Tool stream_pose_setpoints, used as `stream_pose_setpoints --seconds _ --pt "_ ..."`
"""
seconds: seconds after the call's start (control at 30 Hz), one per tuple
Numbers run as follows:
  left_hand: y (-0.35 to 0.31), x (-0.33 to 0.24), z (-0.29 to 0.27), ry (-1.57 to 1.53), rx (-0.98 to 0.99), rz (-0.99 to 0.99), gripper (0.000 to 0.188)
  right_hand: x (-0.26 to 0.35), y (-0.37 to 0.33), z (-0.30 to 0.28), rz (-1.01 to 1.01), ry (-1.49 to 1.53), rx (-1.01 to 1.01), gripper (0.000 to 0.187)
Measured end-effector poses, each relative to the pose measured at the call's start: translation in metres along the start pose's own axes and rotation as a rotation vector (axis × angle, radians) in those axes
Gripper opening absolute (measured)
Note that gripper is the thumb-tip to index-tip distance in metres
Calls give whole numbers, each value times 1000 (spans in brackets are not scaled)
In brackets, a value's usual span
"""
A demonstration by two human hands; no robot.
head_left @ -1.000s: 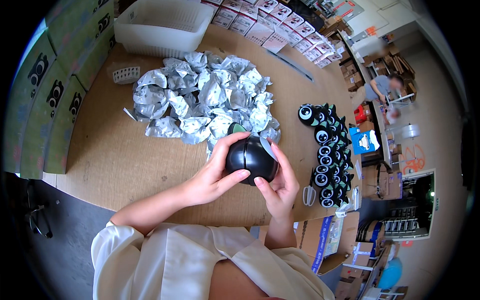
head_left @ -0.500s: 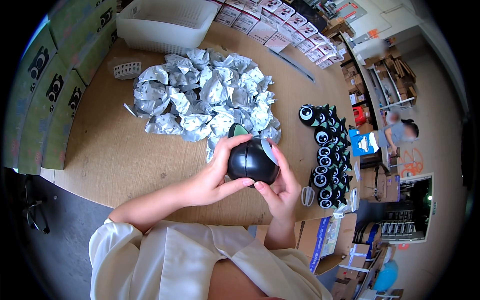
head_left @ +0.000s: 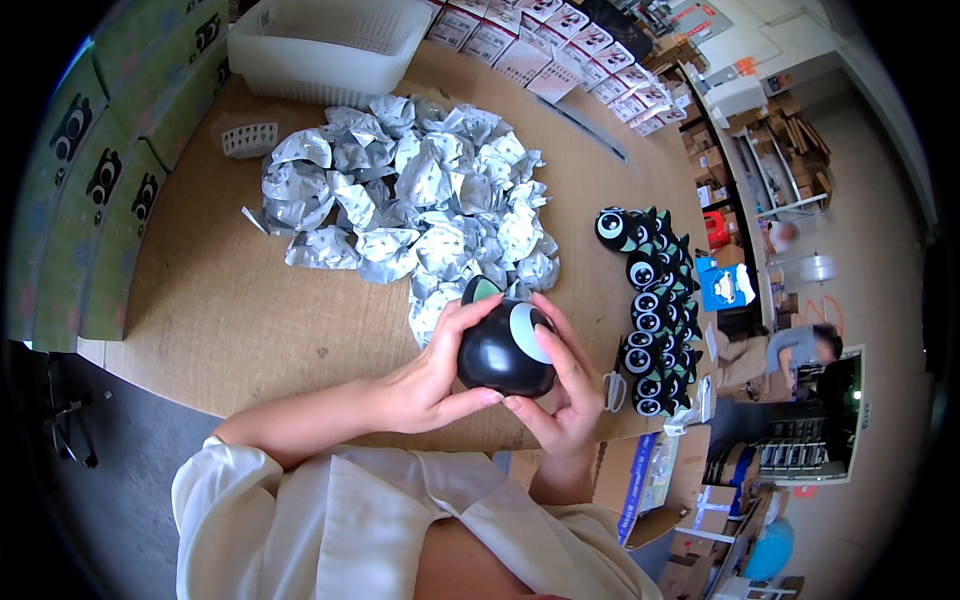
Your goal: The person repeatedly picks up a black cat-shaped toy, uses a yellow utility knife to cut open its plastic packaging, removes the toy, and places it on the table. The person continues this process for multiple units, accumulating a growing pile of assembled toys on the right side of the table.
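Note:
Between my two hands is a round glossy black toy head (head_left: 497,352), with a green-lined ear on top and a pale blue-grey oval on its right side. My left hand (head_left: 432,375) cups its left side, thumb underneath and fingers behind the ear. My right hand (head_left: 570,390) grips the other side, its fingers over the oval and its thumb at the lower edge. Just beyond lies a heap of crumpled silver foil packets (head_left: 430,190). Over to the right, several similar black toy heads (head_left: 645,310) with big eyes stand in close rows.
White-handled scissors (head_left: 614,390) lie beside the toy rows. A translucent plastic basket (head_left: 325,60) stands at the back left, near green boxes (head_left: 105,190). Small printed boxes (head_left: 540,60) line the far edge. An open carton (head_left: 650,485) sits below the table at right; another person (head_left: 785,355) is farther off.
The black head has turned in my hands, so the pale oval now faces more toward me and its seam no longer shows. My right fingers have shifted onto the oval. The distant person has moved.

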State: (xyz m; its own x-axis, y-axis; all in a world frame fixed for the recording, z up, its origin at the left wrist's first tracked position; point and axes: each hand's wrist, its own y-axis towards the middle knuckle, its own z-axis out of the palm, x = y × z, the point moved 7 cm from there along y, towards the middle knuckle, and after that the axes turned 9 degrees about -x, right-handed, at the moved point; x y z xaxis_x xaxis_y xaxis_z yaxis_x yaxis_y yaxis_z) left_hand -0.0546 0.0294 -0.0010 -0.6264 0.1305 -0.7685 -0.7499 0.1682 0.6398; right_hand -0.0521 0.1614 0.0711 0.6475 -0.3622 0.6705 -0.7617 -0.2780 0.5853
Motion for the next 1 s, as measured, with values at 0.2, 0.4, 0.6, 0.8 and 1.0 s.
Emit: stream_pose_setpoints --seconds 0.2,0.4,0.6,0.8,1.0 --pt "11 11 -6 -189 -57 -276 86 -27 -10 2 186 98 -128 66" --pt "11 14 -7 -174 -9 -274 78 -21 -7 2 126 12 -134 65" --pt "15 10 -10 -212 -98 -236 70 -21 -7 2 111 46 -118 65" --pt "15 3 -10 -112 -80 -136 75 -20 -8 1 117 35 -95 65" --pt "11 0 -10 -58 -100 -100 78 -9 -3 3 40 -26 -41 65"
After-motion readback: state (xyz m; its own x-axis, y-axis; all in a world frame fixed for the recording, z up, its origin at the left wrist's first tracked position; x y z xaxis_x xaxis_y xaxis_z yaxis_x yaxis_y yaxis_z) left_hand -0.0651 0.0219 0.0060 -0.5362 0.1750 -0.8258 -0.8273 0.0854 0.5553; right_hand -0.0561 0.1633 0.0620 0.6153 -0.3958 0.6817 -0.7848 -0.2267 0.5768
